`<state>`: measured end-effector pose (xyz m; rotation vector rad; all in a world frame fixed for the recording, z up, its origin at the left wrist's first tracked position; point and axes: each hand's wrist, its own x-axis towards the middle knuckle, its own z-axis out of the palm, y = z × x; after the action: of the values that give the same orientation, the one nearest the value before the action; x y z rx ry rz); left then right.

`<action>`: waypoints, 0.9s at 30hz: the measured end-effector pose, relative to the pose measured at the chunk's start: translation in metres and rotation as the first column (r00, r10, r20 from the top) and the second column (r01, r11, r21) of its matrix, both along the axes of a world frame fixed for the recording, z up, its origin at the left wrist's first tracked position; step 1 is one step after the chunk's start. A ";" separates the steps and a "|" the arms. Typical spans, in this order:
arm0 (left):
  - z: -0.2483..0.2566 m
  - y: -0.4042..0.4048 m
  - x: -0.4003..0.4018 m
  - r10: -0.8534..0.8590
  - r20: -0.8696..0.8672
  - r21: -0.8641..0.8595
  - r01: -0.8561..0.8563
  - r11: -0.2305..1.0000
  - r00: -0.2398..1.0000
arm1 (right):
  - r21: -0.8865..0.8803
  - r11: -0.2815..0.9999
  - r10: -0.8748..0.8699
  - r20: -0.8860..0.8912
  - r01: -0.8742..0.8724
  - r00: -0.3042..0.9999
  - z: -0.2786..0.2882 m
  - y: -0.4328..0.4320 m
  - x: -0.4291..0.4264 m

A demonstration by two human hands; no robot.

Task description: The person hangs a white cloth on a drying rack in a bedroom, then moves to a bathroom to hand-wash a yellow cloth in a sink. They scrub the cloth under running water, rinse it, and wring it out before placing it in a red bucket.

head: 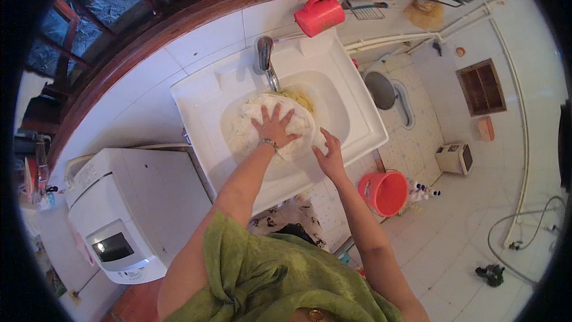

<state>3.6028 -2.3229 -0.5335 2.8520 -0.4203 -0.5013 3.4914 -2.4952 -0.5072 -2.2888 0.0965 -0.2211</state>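
Note:
A white ceramic washbasin point(366, 118) lies before me, holding cloudy water and a pale, bulging wet cloth point(297, 118). My left hand point(273, 129), with a bracelet at its wrist, lies palm down on the cloth with the fingers spread. My right hand point(330, 152) hovers to the right of the cloth, near the basin's front rim, its fingers apart and nothing in them. A yellowish cloth point(300, 98) shows behind the pale one, below the chrome faucet point(264, 56).
A red plastic jug point(319, 14) lies on its side at the basin's back corner. On the left stands a white washing machine point(156, 188). A red bucket point(389, 193) and several bottles point(420, 193) are on the tiled floor at right, near a small bin point(453, 158).

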 end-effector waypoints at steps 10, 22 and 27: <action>-0.058 -0.028 0.005 0.129 0.300 -0.036 -0.124 0.992 0.945 | -0.353 0.934 -0.042 -0.234 -0.045 0.971 -0.098 0.023 0.118; -0.065 -0.012 0.071 0.068 0.047 -0.125 -0.062 0.990 0.997 | -0.357 0.898 0.170 -0.256 -0.257 0.952 -0.110 -0.005 0.167; -0.088 0.028 0.017 0.668 -0.193 -0.860 -0.452 0.237 0.718 | 0.019 0.897 0.440 -0.152 -0.442 0.885 -0.039 0.007 0.145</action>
<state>3.6200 -2.2950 -0.6213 1.7746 0.3226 0.1890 3.6366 -2.4878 -0.5457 -2.2719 -0.3500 0.1928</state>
